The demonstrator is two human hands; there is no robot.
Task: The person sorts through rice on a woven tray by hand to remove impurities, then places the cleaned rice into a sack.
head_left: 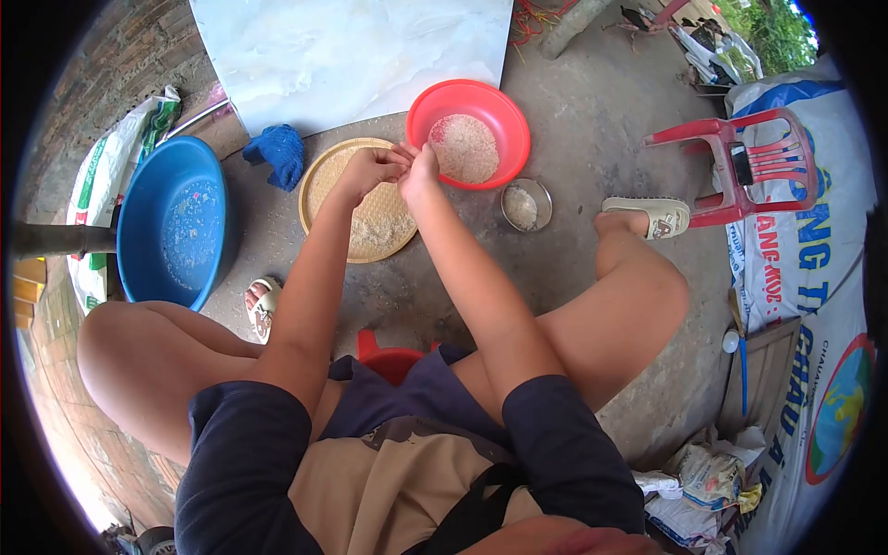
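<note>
Grain (pixel 379 227) lies on the round tray (pixel 305 191), below the nearer left hand (pixel 367 170). From here I see its bent fingers (pixel 394 157) meet the right hand (pixel 422 171) over the tray's right edge; I can't tell if they pinch anything. A red bowl (pixel 511 129) crowds the tray's right; floor (pixel 402 296) lies in front.

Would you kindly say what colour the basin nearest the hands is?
The basin is red, best seen in the head view.
</note>
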